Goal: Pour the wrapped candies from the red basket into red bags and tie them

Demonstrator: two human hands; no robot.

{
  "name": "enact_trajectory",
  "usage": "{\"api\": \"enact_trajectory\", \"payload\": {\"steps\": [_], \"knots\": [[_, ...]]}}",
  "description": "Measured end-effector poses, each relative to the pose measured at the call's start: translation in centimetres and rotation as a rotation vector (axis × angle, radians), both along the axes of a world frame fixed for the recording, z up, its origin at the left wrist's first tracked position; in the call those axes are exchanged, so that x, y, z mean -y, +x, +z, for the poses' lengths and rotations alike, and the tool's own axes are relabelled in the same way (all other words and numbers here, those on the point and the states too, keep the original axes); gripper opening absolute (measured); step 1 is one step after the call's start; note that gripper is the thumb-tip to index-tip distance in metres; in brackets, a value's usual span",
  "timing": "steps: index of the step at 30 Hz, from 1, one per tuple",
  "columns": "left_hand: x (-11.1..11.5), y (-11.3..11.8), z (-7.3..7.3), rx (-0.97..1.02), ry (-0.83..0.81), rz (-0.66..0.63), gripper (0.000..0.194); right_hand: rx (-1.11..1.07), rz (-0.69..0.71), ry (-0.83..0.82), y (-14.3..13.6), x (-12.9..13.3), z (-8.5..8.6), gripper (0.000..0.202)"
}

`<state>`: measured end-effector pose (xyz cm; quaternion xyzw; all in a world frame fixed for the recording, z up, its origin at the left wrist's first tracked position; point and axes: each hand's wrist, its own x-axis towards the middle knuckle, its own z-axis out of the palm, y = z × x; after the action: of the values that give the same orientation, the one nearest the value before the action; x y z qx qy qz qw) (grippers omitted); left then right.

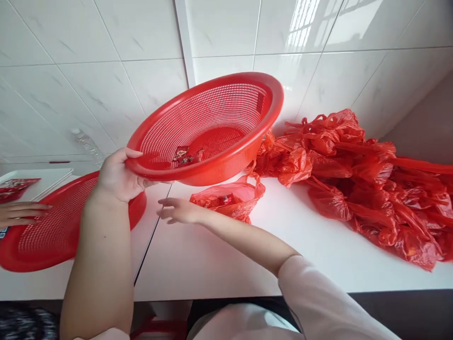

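Note:
My left hand (118, 174) grips the near left rim of a red perforated plastic basket (226, 156), thumb on top and fingers beneath. The basket is held up off the table, tilted, with a few small wrapped packets (187, 156) in its bottom. Below it, my right hand (177, 210) reaches left over the table, fingers stretched out and holding nothing. Just behind that wrist sits an open red plastic bag (244, 191) with a small red packet (226, 199) visible inside.
Several tied red plastic bags (347, 165) are heaped on the right of the white table (283, 255). At left, another person's hand (24, 215) rests on a second red basket (53, 231). Behind are a white tray (53, 177) and a clear bottle (87, 144) near the tiled wall.

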<state>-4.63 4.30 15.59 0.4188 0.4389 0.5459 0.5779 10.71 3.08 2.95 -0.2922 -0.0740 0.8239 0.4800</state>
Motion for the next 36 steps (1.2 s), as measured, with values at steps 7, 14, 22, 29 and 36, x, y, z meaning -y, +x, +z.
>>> {"api": "enact_trajectory", "payload": {"steps": [7,14,22,29,36], "knots": [[-3.2,1.1,-5.0,-0.028,-0.07,0.052,0.039,1.607,-0.064,1.34,13.2,2.6,-2.8,0.027],[-5.3,0.9,-11.6,0.021,-0.189,0.275,0.029,1.905,-0.018,0.94,21.3,1.3,-6.2,0.025],[-5.3,0.5,-16.1,-0.03,-0.227,0.378,0.028,1.617,-0.166,0.805,21.0,2.9,-6.7,0.045],[0.7,4.3,-16.1,-0.932,0.264,0.765,0.036,1.304,-0.399,0.776,20.6,1.8,-5.1,0.05],[2.7,9.7,-15.1,-1.776,-0.028,0.213,0.064,1.003,-0.494,0.904,18.7,2.8,-1.4,0.04]]}}
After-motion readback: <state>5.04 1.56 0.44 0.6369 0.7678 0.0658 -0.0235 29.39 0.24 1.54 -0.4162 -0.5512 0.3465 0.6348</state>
